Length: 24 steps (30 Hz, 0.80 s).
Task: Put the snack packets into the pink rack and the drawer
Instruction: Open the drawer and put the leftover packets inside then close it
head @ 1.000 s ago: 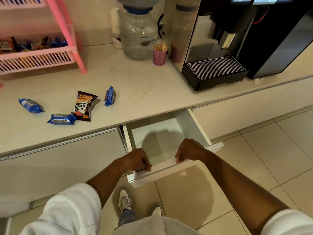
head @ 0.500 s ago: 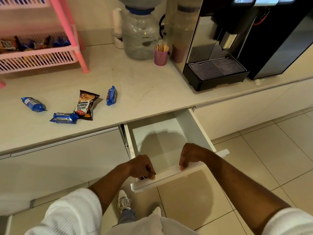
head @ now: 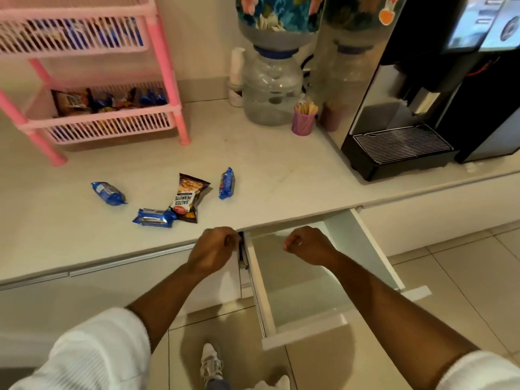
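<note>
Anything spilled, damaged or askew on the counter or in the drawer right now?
Nothing spilled or damaged. Four packets lie scattered on the pale counter: three blue wrapped ones and a dark salted-peanuts bag, which overlaps one of them. The white drawer is open and looks empty.

Open drawer (head: 304,280) interior, free from above
</note>
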Each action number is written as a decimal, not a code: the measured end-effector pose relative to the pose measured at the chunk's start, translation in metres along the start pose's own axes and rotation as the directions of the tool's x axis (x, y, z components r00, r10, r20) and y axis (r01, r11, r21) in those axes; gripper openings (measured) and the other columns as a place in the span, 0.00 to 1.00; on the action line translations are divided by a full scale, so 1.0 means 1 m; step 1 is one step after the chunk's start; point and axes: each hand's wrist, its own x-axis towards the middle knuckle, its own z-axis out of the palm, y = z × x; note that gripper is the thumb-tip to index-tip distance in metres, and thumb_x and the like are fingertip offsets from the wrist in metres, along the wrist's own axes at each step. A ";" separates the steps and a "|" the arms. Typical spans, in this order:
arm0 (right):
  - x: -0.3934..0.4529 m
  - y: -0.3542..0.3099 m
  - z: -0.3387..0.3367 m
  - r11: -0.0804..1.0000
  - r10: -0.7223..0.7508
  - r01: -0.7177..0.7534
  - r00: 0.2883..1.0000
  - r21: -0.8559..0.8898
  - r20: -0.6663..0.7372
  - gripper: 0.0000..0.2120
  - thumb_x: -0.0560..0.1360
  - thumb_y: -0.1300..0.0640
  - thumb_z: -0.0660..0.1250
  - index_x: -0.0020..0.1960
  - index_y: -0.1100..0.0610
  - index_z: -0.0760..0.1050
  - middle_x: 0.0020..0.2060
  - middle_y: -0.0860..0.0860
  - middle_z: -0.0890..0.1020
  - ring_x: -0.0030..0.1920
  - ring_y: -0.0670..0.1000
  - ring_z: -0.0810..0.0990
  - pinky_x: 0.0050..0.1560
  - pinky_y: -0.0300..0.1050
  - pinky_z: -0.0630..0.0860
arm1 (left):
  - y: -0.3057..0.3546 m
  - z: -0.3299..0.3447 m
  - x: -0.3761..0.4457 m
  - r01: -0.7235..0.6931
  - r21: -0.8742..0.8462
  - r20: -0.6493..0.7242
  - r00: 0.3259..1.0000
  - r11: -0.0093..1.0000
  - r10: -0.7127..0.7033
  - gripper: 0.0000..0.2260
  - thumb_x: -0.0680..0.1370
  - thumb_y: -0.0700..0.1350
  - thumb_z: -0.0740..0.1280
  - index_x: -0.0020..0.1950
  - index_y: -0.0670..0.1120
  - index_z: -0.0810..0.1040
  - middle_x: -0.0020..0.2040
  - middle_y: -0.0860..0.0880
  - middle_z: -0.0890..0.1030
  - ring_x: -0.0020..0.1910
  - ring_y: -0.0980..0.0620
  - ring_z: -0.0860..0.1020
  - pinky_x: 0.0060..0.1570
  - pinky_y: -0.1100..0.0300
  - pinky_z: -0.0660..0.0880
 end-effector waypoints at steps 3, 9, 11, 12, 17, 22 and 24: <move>0.024 -0.042 0.010 0.992 -0.032 0.045 0.992 0.115 -0.119 0.06 0.72 0.48 0.73 0.37 0.43 0.80 0.38 0.38 0.82 0.44 0.44 0.82 0.43 0.38 0.74 | -0.017 -0.038 0.017 0.013 -0.046 -0.238 0.971 0.999 -0.023 0.09 0.79 0.40 0.63 0.50 0.49 0.83 0.45 0.53 0.84 0.43 0.55 0.81 0.44 0.62 0.76; 0.087 -0.121 0.027 0.961 -0.092 0.147 0.968 0.233 -0.233 0.09 0.73 0.51 0.75 0.52 0.52 0.81 0.49 0.46 0.83 0.49 0.46 0.81 0.53 0.44 0.78 | -0.063 -0.095 0.064 0.264 0.084 -0.375 0.902 0.961 -0.215 0.21 0.78 0.42 0.65 0.70 0.42 0.70 0.66 0.40 0.72 0.65 0.41 0.69 0.63 0.50 0.69; 0.110 -0.143 0.032 0.976 -0.083 0.125 0.971 0.179 -0.223 0.17 0.72 0.49 0.75 0.59 0.54 0.78 0.54 0.51 0.81 0.55 0.51 0.80 0.54 0.44 0.76 | -0.079 -0.110 0.079 0.320 0.044 -0.261 0.918 0.946 -0.299 0.27 0.78 0.46 0.67 0.75 0.42 0.64 0.70 0.39 0.68 0.70 0.39 0.66 0.67 0.48 0.66; 0.121 -0.152 0.033 0.983 -0.061 0.097 0.974 0.157 -0.216 0.21 0.72 0.48 0.75 0.62 0.54 0.76 0.57 0.53 0.79 0.56 0.53 0.79 0.54 0.44 0.75 | -0.086 -0.115 0.088 0.347 0.024 -0.200 0.921 0.938 -0.335 0.29 0.78 0.48 0.67 0.76 0.42 0.62 0.71 0.38 0.68 0.70 0.39 0.66 0.68 0.47 0.65; 0.158 -0.172 0.042 0.985 -0.004 0.047 0.968 0.166 -0.251 0.26 0.75 0.49 0.70 0.71 0.43 0.67 0.59 0.56 0.71 0.52 0.58 0.80 0.49 0.45 0.78 | -0.103 -0.126 0.122 0.496 -0.141 0.033 0.867 0.857 -0.496 0.30 0.77 0.51 0.69 0.73 0.40 0.63 0.68 0.40 0.74 0.64 0.41 0.74 0.52 0.54 0.72; 0.176 -0.166 0.051 0.997 -0.015 0.030 0.981 0.075 -0.192 0.19 0.81 0.46 0.62 0.71 0.43 0.71 0.62 0.59 0.73 0.56 0.61 0.80 0.58 0.48 0.78 | -0.109 -0.125 0.136 0.456 -0.242 0.270 0.879 0.856 -0.392 0.22 0.73 0.48 0.74 0.64 0.43 0.77 0.54 0.43 0.84 0.52 0.45 0.83 0.58 0.49 0.79; 0.178 -0.164 0.053 0.998 -0.025 0.036 0.980 0.056 -0.195 0.19 0.81 0.45 0.62 0.71 0.45 0.72 0.61 0.60 0.76 0.56 0.60 0.79 0.58 0.49 0.77 | -0.108 -0.123 0.137 0.448 -0.275 0.342 0.872 0.851 -0.349 0.22 0.71 0.44 0.76 0.64 0.42 0.77 0.55 0.43 0.84 0.53 0.44 0.83 0.60 0.47 0.78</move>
